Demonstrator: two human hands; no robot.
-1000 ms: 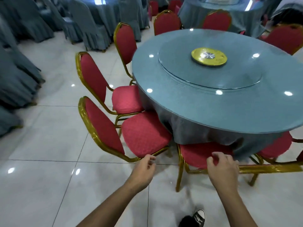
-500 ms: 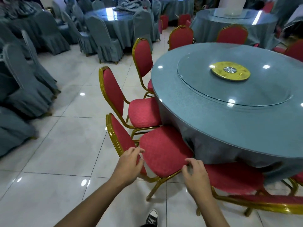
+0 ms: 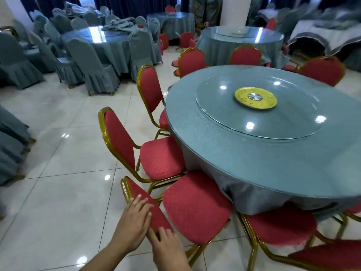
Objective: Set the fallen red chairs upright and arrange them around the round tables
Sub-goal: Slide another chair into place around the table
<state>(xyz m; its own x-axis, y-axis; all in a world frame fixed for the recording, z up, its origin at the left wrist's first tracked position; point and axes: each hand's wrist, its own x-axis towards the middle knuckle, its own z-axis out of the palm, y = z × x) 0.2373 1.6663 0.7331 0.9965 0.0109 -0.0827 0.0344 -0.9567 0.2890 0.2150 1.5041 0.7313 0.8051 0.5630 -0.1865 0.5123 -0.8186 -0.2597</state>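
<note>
Currently both hands on backrest of nearest red chair (image 3: 195, 208), upright, seat at near-left edge of round table (image 3: 263, 153). Left hand (image 3: 134, 222) fingers straight, flat on pad; right hand (image 3: 168, 245) likewise. Judgement: rigid gold metal frame, soft slightly grippy padding, moderate wt; best hold = backrest top rail.

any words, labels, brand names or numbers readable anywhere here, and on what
None: no readable text shows in this view.
The yellow disc at the middle of the round table bears only a faint pattern, too blurred to read as letters.
The nearest red chair, touched by both hands, shows no label or tag.
</note>
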